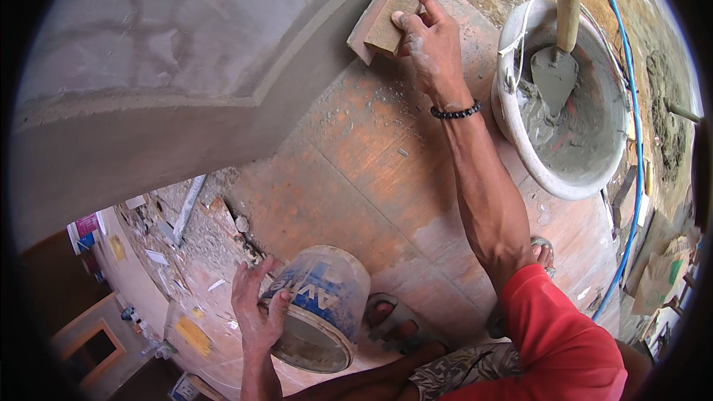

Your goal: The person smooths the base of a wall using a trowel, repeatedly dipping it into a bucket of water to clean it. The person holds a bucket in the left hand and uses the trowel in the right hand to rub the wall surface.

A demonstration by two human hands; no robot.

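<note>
The right hand (431,44) presses a wooden float (382,18) against the grey ledge (245,96), fingers spread flat over the block's back and thumb on its edge, so it is pinned by pressure rather than wrapped. A black bead bracelet (454,112) sits on that wrist. The left hand (256,308) grips a small bucket (319,308) by its rim, thumb hooked over the lip and fingers outside the wall. The bucket is tilted w/ its mouth toward the person; inside there is grey slurry, level unclear. It sits on the reddish board (349,171), just beside the person's sandalled foot (390,319). To the right, near the right forearm, is a big white tub (512,141), approx. a third full of wet grey mortar, walls smeared w/ it. A trowel (555,67) stands in the tub, blade down in the mix, wooden handle sticking up past the rim. A blue hose (635,141) curves round the tub's far side. Rubble (208,238) lies on the board's left edge below the ledge.
</note>
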